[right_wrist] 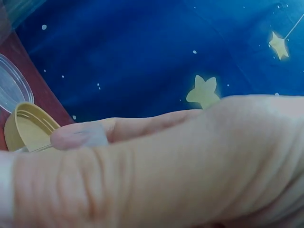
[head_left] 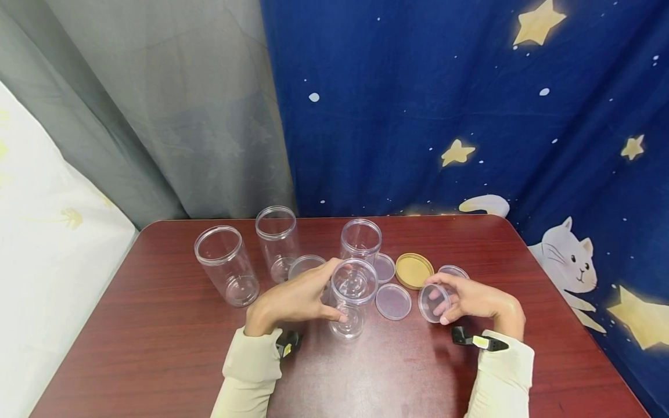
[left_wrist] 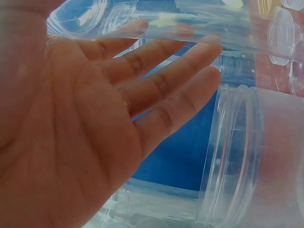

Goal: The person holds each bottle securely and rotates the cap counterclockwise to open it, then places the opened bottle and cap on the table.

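Head view. The left hand (head_left: 295, 299) curls round a clear open jar (head_left: 352, 297) standing upright on the dark red worktop (head_left: 157, 348), thumb on the near side and fingers on the far side. The right hand (head_left: 470, 299) pinches a clear lid (head_left: 432, 302), tilted on edge just right of the jar and apart from it. Between jar and held lid a second clear lid (head_left: 393, 301) lies flat. Behind it lie a gold lid (head_left: 414, 270), a small clear lid (head_left: 384, 267) and, beyond the right hand's fingers, another clear lid (head_left: 453, 271). A further jar (head_left: 360, 240) stands directly behind the gripped one; two more jars (head_left: 277, 235) (head_left: 225, 264) stand to the left, with a lid (head_left: 305, 266) lying beside the left hand's fingers. The worktop's near half and both side margins are bare; a blue starred curtain (head_left: 470, 104) and a grey curtain (head_left: 172, 104) hang close behind its far edge.

Left wrist view. The palm and fingers (left_wrist: 156, 90) lie only slightly bent, against a jar wall (left_wrist: 237, 156); other transparent jars crowd above and below.

Right wrist view. The back of the right hand fills the lower frame; a fingertip (right_wrist: 78, 135) shows beside the gold lid (right_wrist: 28, 126), with a clear lid rim (right_wrist: 12, 88) at the left edge and blue curtain behind.
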Demonstrator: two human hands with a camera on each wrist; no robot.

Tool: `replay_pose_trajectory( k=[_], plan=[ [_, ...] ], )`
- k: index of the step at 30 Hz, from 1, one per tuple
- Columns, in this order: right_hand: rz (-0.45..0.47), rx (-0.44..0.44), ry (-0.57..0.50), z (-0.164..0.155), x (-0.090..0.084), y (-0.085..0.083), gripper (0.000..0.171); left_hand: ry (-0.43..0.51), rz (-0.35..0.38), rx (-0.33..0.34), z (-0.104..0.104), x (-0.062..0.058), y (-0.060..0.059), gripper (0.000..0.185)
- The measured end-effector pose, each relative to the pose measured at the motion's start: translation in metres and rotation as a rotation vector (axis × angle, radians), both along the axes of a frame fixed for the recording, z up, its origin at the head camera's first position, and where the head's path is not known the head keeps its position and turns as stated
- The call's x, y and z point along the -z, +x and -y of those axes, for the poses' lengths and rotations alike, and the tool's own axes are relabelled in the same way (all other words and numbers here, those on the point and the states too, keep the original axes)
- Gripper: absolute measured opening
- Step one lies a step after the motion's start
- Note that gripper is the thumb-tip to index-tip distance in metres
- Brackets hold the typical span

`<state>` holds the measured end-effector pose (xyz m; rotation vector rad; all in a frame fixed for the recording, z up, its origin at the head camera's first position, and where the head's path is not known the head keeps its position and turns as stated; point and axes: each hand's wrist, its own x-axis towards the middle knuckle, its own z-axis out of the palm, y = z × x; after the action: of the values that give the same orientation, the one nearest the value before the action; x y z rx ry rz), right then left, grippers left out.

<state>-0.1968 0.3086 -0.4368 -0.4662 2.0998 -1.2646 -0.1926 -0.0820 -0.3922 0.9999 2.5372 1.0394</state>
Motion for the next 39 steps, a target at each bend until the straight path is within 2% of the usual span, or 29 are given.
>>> replay_pose_trajectory(
  k=[7,20,31,35,39],
  plan=[
    [0.016,0.049,0.003,-0.002,0.001,0.003,0.07,-0.008,-0.011,-0.008,0.0,0.001,0.0,0.084],
    [-0.027,0.036,0.057,-0.004,0.002,0.001,0.069,-0.014,-0.015,-0.01,0.0,0.0,0.0,0.084],
    [-0.066,0.01,0.073,-0.006,-0.004,0.003,0.07,-0.023,-0.022,-0.007,0.0,0.001,0.0,0.084],
    [-0.061,0.025,0.088,-0.007,-0.005,0.005,0.072,-0.004,0.005,-0.004,0.003,-0.003,0.002,0.086],
    [-0.043,0.044,0.087,-0.008,-0.005,0.006,0.073,0.007,0.025,-0.032,0.012,-0.012,0.006,0.086]
  ],
)
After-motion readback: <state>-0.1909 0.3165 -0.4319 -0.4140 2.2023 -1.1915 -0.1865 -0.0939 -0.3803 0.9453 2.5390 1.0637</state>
